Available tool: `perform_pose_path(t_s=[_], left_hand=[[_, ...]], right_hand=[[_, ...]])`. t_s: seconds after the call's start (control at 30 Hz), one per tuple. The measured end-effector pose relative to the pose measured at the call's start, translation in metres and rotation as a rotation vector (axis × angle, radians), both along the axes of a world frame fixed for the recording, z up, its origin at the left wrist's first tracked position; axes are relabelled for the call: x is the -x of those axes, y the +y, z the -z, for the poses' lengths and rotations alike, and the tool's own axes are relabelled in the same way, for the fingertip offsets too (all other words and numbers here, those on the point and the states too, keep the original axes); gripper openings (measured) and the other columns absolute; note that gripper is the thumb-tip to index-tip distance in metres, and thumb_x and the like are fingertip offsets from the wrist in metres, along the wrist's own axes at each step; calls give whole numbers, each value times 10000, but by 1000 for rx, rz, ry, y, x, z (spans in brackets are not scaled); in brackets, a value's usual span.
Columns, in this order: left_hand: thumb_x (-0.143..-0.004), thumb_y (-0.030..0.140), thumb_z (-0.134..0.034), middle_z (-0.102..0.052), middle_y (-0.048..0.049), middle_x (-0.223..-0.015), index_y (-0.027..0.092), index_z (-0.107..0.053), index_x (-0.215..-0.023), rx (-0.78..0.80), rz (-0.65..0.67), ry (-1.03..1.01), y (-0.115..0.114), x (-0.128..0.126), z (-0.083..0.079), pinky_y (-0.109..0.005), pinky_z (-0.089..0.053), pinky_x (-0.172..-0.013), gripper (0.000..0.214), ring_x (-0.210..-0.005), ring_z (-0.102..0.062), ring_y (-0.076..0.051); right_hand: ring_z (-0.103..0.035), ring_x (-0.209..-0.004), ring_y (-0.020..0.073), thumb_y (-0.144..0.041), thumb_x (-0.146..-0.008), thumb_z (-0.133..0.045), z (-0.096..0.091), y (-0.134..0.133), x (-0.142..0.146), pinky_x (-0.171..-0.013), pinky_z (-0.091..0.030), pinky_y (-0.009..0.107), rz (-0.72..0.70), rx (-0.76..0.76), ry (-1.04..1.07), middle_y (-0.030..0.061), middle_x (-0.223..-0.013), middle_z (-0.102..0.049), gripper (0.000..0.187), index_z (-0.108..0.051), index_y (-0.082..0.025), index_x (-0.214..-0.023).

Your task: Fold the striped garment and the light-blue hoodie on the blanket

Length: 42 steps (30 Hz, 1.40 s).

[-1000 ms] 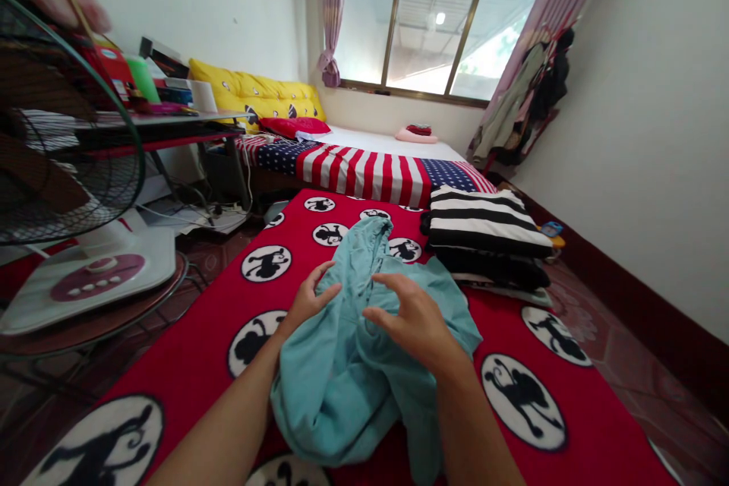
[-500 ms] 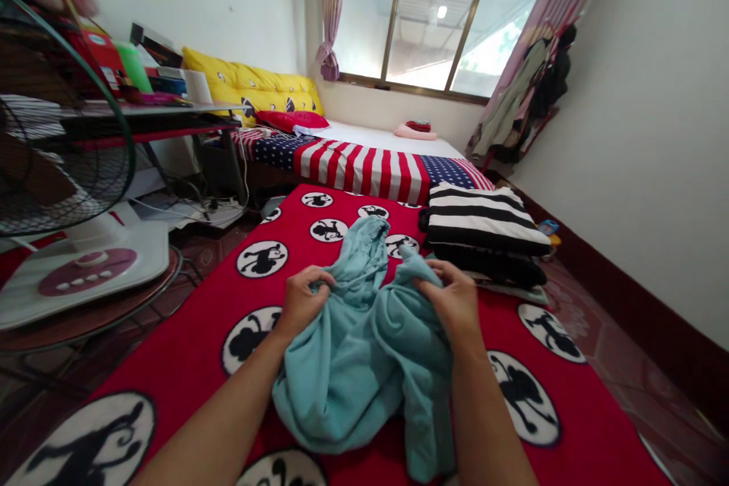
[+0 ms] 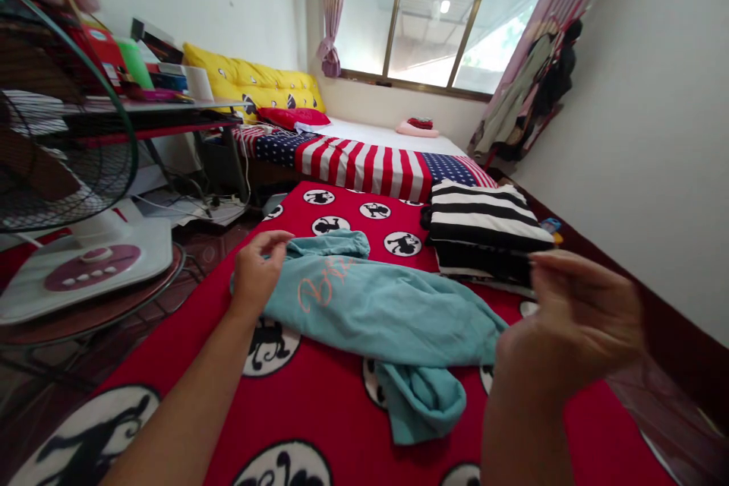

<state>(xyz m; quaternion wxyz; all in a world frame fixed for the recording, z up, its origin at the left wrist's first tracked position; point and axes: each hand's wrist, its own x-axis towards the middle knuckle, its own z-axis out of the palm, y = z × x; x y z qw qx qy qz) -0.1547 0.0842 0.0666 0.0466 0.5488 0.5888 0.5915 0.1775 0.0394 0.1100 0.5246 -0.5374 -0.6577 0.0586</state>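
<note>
A teal garment (image 3: 370, 311) with orange script lettering lies stretched sideways across the red blanket (image 3: 319, 410). One gathered part folds back at its upper left, and another part is bunched toward me below its right half. Whether it is a top or trousers I cannot tell. My left hand (image 3: 259, 266) pinches the garment's left end between thumb and fingers. Raised above the right end, my right hand (image 3: 569, 319) has thumb and fingertips together with no cloth visible between them. Its wrist hides part of the garment's right edge.
A folded stack of clothes (image 3: 484, 228), black-and-white striped on top, sits at the blanket's far right. On the left a fan (image 3: 96, 266) stands on a round stool beside a cluttered desk (image 3: 171, 110). Beyond is a bed (image 3: 364, 167) under a window.
The garment has gone from a bunched heap to a sideways stretch, with its lettering now showing. My left hand moved left; my right hand moved right and came off the cloth.
</note>
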Motion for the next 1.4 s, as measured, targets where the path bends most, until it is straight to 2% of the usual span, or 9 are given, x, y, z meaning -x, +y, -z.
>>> perform_pose_path(t_s=[0.17, 0.3, 0.4, 0.67, 0.83, 1.0, 1.1, 1.27, 1.4], left_hand=[[-769, 397, -639, -696, -98, -1137, 187, -705, -1101, 351, 491, 290, -5, -34, 7, -397, -484, -975, 398, -1066, -636, -259], [-656, 446, -768, -481, -161, -1432, 197, -530, -1365, 397, 419, 547, -6, -35, 18, -489, -371, -1084, 789, -1309, -454, -336], [-648, 476, -778, -471, -166, -1433, 229, -540, -1359, 477, 308, 649, -8, -25, 15, -519, -368, -1073, 789, -1306, -448, -359], [-503, 393, -863, -253, -156, -1581, 289, -371, -1467, 672, 627, 772, -28, -34, 2, -590, -269, -1117, 1087, -1454, -203, -381], [-533, 340, -833, -127, -243, -1589, 222, -332, -1484, 778, 534, 865, -30, -68, 20, -730, -76, -1078, 1082, -1466, -44, -420], [-639, 5, -516, -469, -124, -1468, 263, -547, -1322, 532, 401, 778, -24, -61, 30, -590, -267, -1121, 730, -1384, -395, -287], [-643, 16, -477, -647, -67, -1271, 238, -623, -1211, 302, 285, 675, -22, -30, 31, -465, -367, -1091, 627, -1217, -558, -242], [-677, 230, -578, -630, -73, -1294, 247, -664, -1104, 204, 8, 539, -23, 18, 24, -603, -202, -1122, 436, -1285, -466, -348], [-686, 300, -537, -723, -53, -884, 195, -679, -836, 414, 361, 300, -45, 22, 15, -413, -473, -906, 232, -888, -638, -260]], right_hand=[[-552, -1173, 292, -334, -723, -711, 9, 25, 25, -1014, -420, 478, -169, 170, -257, 108, -1244, -627, 595, -574, -224, -1291], [-473, -1268, 308, -336, -716, -730, 36, 40, 35, -1070, -355, 481, -167, 393, -460, 153, -1340, -555, 697, -517, -149, -1352], [-444, -1299, 316, -394, -734, -722, 43, 42, 33, -1084, -323, 499, -130, 509, -500, 158, -1371, -527, 683, -526, -155, -1344], [-501, -1261, 269, -374, -631, -810, 15, 11, 47, -1065, -359, 406, -545, 557, -661, 91, -1375, -557, 809, -510, -230, -1368], [-564, -1163, 298, -118, -686, -644, 39, 11, 85, -976, -389, 434, -389, 538, -845, 147, -1257, -623, 665, -532, -187, -1338], [-644, -870, 232, -138, -718, -503, 37, 24, 83, -720, -392, 296, -120, 543, -632, 71, -900, -726, 362, -708, -239, -999], [-572, -717, 187, -162, -674, -475, 17, 24, 66, -621, -329, 265, -92, 499, -395, 28, -686, -641, 219, -675, -216, -746], [-357, -537, 112, -202, -607, -475, -27, 0, 36, -497, -242, 229, -513, 553, 187, -37, -553, -384, 25, -476, -193, -584], [-415, -537, 114, -306, -617, -604, -47, -33, 9, -486, -310, 226, -932, 738, 322, -28, -591, -452, 139, -537, -185, -628]])
